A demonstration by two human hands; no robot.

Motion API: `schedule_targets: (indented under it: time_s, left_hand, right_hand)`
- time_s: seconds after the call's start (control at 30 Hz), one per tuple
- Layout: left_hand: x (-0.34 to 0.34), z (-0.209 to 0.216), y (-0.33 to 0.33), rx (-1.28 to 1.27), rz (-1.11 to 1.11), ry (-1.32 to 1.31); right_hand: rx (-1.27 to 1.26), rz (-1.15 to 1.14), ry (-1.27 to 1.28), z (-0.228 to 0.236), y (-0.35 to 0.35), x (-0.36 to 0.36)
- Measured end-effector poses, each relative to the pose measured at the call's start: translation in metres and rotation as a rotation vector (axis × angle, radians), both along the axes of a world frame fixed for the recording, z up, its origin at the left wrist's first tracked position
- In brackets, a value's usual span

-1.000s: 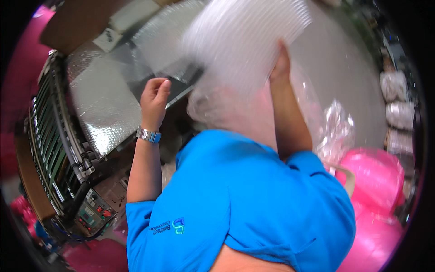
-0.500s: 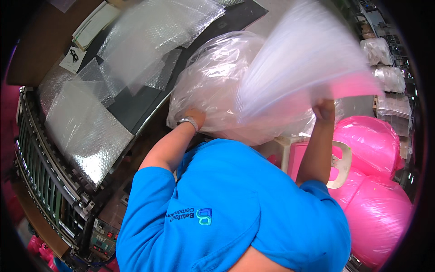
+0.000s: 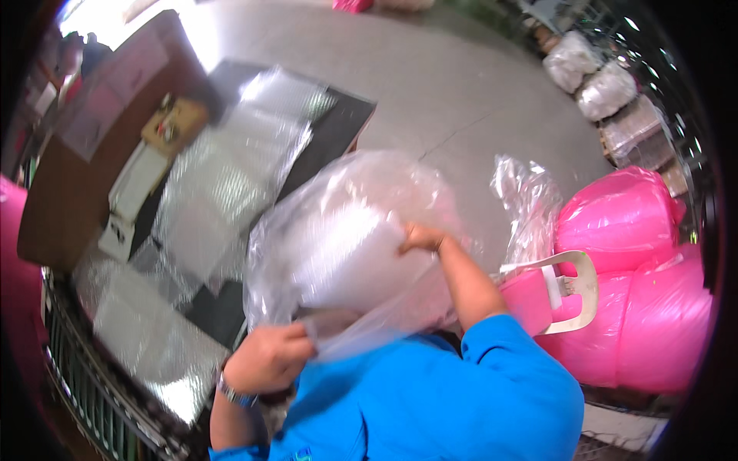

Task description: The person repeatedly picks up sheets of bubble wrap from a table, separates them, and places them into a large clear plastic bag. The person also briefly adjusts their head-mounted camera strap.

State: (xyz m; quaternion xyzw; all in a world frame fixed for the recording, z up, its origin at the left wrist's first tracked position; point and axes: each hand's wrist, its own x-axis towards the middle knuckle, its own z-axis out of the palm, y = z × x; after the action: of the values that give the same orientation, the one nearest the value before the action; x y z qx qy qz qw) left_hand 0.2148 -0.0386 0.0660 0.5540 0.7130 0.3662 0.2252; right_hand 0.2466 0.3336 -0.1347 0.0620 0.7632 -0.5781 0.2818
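In front of me a large clear plastic bag stands with its mouth facing me. My left hand is closed on the near rim of this bag and pulls the film taut. Inside the mouth lies a whitish translucent stack of sheets, smeared by motion. My right hand grips the right edge of the stack, its fingers curled over it. The bag's film hides the lower part of the stack.
On the left a dark-topped table bears several bubble-wrap sheets. A roller conveyor runs at lower left. Big pink plastic bundles and a white chair stand at right. Wrapped stacks line the far right.
My right hand has brought the sheets from the raised right side down and left into the bag. My left hand has come nearer to me, drawing the bag's rim along. The view has shifted.
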Motion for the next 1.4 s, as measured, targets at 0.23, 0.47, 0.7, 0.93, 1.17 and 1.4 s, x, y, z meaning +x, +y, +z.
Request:
schedule_targets:
  time_s: [0.23, 0.47, 0.7, 0.93, 1.17, 1.4]
  left_hand:
    - [-0.010, 0.030, -0.038, 0.535, 0.052, 0.039]
    - [-0.018, 0.002, -0.011, 0.449, 0.380, -0.120]
    - [-0.009, -0.013, -0.021, 0.534, 0.530, -0.421]
    - [0.021, -0.041, -0.042, 0.383, 0.693, -0.284]
    - [0.054, -0.088, -0.106, -0.306, 0.929, -0.151]
    - [0.081, -0.139, -0.193, 0.209, 1.153, -0.501]
  right_hand:
    - [0.229, 0.370, -0.303, -0.039, 0.044, 0.026]
    - [0.768, 0.674, -0.160, -0.040, -0.022, -0.032]
    - [1.037, 0.504, -0.290, -0.127, -0.084, 0.000]
    - [0.862, 0.548, 0.138, -0.109, -0.126, -0.008]
    - [0.537, 1.364, -0.015, -0.062, -0.190, -0.056]
    - [-0.371, 0.794, -0.333, 0.084, -0.246, -0.164]
